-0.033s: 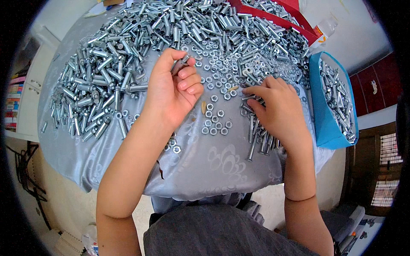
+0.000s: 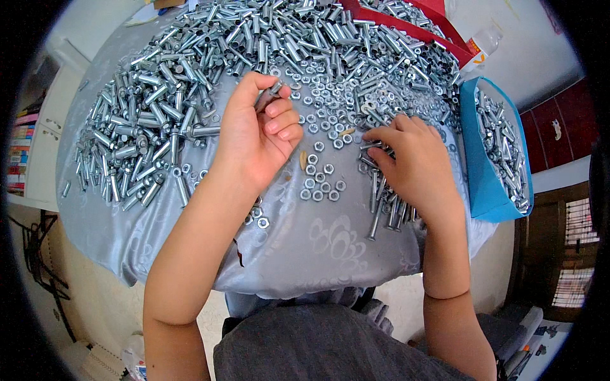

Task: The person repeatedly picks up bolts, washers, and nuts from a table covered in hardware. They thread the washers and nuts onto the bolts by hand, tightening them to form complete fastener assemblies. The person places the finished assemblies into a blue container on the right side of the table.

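Over the middle of the worktop, draped in shiny grey cloth, the person's left hand was curled upward, pinching a small metal piece between thumb and fingers. The right hand was bent low, partway toward the right edge, its fingertips among some long bolts; I couldn't tell whether it gripped one. Loose nuts lay scattered between the hands. Metal sleeves were heaped toward the far edge, and sleeved bolts toward the left edge. A blue box filled with bolts stood at the right edge.
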Motion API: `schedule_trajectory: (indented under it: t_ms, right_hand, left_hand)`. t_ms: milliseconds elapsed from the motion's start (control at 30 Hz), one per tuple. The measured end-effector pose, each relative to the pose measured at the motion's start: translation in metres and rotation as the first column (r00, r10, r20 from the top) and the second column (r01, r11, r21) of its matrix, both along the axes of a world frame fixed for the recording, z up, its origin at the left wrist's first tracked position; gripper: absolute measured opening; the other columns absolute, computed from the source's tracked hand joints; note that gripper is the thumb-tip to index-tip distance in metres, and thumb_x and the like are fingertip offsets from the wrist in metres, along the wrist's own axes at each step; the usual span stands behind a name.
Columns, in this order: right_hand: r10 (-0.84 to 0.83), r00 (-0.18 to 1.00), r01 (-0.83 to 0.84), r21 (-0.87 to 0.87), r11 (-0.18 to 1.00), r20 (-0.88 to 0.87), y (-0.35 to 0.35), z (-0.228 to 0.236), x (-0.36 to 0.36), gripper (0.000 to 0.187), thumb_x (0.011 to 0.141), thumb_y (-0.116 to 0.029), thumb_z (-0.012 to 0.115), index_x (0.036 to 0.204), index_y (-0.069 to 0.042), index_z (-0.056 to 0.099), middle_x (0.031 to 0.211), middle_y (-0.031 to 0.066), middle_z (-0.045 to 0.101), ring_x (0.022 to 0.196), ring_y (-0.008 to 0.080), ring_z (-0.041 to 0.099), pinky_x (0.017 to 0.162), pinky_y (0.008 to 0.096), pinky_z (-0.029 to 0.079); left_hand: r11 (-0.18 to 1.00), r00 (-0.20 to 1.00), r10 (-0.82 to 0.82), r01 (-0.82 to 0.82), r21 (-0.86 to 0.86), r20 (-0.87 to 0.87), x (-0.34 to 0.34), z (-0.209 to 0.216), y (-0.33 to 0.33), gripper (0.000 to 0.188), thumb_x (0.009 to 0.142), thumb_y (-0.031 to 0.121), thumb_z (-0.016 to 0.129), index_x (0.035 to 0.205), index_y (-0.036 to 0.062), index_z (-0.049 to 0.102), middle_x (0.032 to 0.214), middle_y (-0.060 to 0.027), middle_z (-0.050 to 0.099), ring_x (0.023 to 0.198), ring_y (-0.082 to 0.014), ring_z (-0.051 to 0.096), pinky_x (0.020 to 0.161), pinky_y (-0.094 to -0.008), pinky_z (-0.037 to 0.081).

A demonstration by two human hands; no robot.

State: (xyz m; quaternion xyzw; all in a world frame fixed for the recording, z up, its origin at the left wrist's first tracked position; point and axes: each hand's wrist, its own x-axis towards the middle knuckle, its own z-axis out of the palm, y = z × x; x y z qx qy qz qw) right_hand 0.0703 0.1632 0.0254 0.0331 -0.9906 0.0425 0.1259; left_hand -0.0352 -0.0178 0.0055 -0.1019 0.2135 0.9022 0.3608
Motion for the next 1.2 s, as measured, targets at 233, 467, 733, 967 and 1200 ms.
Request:
schedule_trajectory:
  t_ms: [233, 467, 733, 967, 1200]
  right_hand:
    - [0.074, 0.997, -0.073, -0.069, 0.995, 0.008, 0.01, -0.003, -0.007, 0.012, 0.067, -0.015, 0.064, 0.076, -0.007, 0.063, 0.075, 0.0087, 0.054, 0.077, 0.027, 0.053, 0.068, 0.0375, 0.041]
    - [0.089, 0.995, -0.078, -0.192, 0.978, 0.047, 0.013, 0.003, -0.005, 0.011, 0.07, -0.014, 0.061, 0.072, -0.004, 0.063, 0.071, 0.0122, 0.054, 0.073, 0.0297, 0.053, 0.066, 0.0384, 0.043]
    - [0.06, 0.992, -0.029, -0.26, 0.965, 0.114, 0.02, 0.005, -0.004, 0.013, 0.073, -0.013, 0.056, 0.076, -0.003, 0.064, 0.074, 0.0136, 0.055, 0.072, 0.0311, 0.054, 0.065, 0.0391, 0.044]
    - [0.034, 0.984, 0.009, -0.237, 0.971, 0.174, 0.021, 0.005, 0.0, 0.015, 0.073, -0.013, 0.056, 0.082, -0.006, 0.066, 0.077, 0.0134, 0.056, 0.075, 0.0305, 0.056, 0.066, 0.0385, 0.045]
    - [0.021, 0.985, 0.013, -0.193, 0.981, 0.173, 0.018, 0.01, 0.002, 0.014, 0.073, -0.013, 0.057, 0.084, -0.007, 0.065, 0.076, 0.0126, 0.055, 0.075, 0.0295, 0.056, 0.067, 0.0386, 0.045]
  left_hand:
    - [1.0, 1.0, -0.012, 0.012, -0.007, -0.006, 0.004, 0.003, 0.001, 0.017, 0.077, 0.02, 0.053, 0.068, 0.0058, 0.051, 0.051, 0.0049, 0.035, 0.041, -0.006, 0.031, 0.04, -0.0206, 0.026]
    - [0.999, 0.999, -0.045, 0.045, 0.001, -0.014, 0.007, 0.003, 0.001, 0.018, 0.077, 0.02, 0.053, 0.067, 0.0057, 0.052, 0.051, 0.0049, 0.036, 0.041, -0.006, 0.031, 0.04, -0.0205, 0.027]
    - [0.999, 0.999, -0.044, 0.043, -0.028, -0.016, 0.004, 0.001, 0.002, 0.017, 0.077, 0.02, 0.053, 0.069, 0.0047, 0.053, 0.051, 0.005, 0.036, 0.041, -0.0057, 0.031, 0.04, -0.0204, 0.027]
    - [0.991, 0.991, -0.067, 0.053, -0.126, -0.112, 0.009, 0.006, 0.005, 0.018, 0.078, 0.021, 0.053, 0.071, 0.004, 0.052, 0.051, 0.0048, 0.036, 0.041, -0.0058, 0.031, 0.04, -0.021, 0.027]
    - [0.985, 0.994, -0.072, 0.057, -0.16, -0.084, 0.009, 0.006, 0.006, 0.018, 0.078, 0.021, 0.053, 0.071, 0.0042, 0.051, 0.051, 0.0051, 0.037, 0.041, -0.0056, 0.032, 0.04, -0.0217, 0.028]
